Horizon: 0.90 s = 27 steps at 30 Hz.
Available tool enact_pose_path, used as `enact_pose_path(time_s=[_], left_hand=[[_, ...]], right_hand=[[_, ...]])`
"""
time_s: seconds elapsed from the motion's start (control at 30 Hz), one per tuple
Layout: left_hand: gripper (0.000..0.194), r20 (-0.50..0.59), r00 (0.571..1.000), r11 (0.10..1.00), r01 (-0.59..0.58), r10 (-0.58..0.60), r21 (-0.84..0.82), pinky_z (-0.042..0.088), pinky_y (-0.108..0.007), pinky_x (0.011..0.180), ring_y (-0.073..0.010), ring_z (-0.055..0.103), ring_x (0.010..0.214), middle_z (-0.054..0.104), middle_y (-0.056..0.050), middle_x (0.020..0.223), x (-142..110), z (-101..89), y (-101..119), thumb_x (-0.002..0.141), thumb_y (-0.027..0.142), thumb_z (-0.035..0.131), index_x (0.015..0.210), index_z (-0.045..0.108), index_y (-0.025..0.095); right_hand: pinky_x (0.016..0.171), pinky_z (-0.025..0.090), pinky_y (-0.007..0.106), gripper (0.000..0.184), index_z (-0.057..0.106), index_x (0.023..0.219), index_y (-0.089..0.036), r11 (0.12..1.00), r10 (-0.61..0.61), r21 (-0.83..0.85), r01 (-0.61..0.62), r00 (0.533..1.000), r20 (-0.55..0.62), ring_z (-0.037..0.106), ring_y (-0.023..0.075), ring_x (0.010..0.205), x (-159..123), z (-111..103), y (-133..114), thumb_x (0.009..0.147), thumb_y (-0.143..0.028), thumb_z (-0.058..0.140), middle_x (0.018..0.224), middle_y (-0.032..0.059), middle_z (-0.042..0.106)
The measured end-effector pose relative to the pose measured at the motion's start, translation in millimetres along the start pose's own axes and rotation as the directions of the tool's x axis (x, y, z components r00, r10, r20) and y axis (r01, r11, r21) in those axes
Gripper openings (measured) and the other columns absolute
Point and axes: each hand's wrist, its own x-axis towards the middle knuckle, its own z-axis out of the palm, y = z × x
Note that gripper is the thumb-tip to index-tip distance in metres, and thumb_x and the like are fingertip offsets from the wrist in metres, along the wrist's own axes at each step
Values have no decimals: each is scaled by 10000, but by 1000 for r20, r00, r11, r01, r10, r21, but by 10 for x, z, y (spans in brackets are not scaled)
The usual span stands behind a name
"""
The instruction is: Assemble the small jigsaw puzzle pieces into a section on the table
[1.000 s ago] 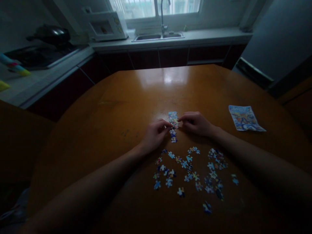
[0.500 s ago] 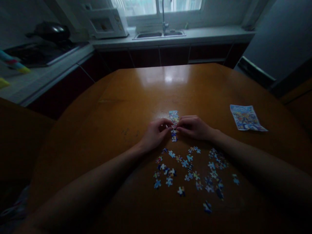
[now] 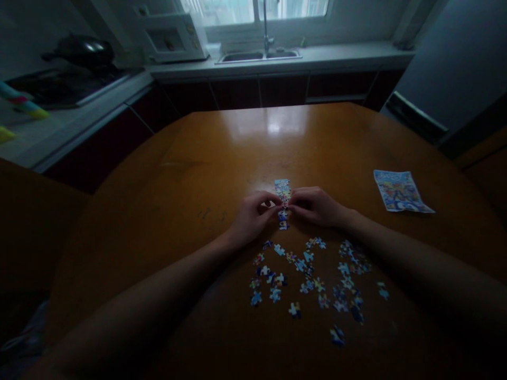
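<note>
A narrow strip of joined jigsaw puzzle pieces (image 3: 282,188) lies on the wooden table (image 3: 190,153), running away from me. My left hand (image 3: 253,214) is at the strip's left edge, thumb and fingers pinched on it. From the opposite side my right hand (image 3: 315,205) presses its closed fingertips against the same part. The fingers partly cover the middle of the strip, and its near end shows blue below them. Nearer to me, many loose jigsaw pieces (image 3: 309,272) are scattered, mostly blue and white.
A creased printed picture sheet (image 3: 402,191) lies on the right of the table. Beyond the table a counter holds a sink (image 3: 259,56) and a white microwave (image 3: 174,37). A dark pan (image 3: 85,50) sits on the stove at the left.
Both hands stay almost in place at the strip, with only slight shifts of the fingertips. The loose pieces and the sheet have not moved.
</note>
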Motion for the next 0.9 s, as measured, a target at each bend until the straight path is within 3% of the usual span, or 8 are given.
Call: enact_pose_path(time_s=[0.17,0.4,0.6,0.77,0.9], left_hand=[[186,14,999,998,-39,39,52,516,-226,624,-112,608,707,694,-31,883,-18,0,-21,819,134,764,997,734,181],[132,27,983,977,-185,183,105,503,-264,725,-138,633,784,722,-20,843,-4,-6,-19,829,131,754,947,733,187],[123,32,988,981,-155,152,113,501,-272,722,-143,634,773,720,-15,822,-5,-18,-1,827,161,766,941,742,200],[145,9,995,990,-101,100,95,508,-261,704,-141,643,777,719,-17,830,-2,-24,-7,811,166,783,948,747,199],[143,-2,999,996,-51,52,72,518,-250,674,-139,648,778,720,-25,839,-7,-21,-7,815,166,777,952,751,196]], right_hand=[[595,397,236,123,656,818,-147,998,55,43,-55,998,-4,512,104,630,-4,-9,10,911,-212,609,716,6,615],[593,397,229,131,647,810,-153,998,35,58,-36,999,17,503,102,621,-5,-12,-11,912,-222,603,700,-4,600],[588,407,233,127,663,812,-153,998,24,51,-24,1000,-13,517,102,622,-8,-3,-6,906,-222,614,712,4,617],[576,434,225,182,660,1069,-156,997,62,57,-54,985,-163,543,103,635,-31,17,-2,907,-234,632,786,9,658],[591,455,237,111,644,1009,-163,1000,18,23,-13,970,-244,550,108,658,-33,8,-7,905,-191,621,808,20,648]])
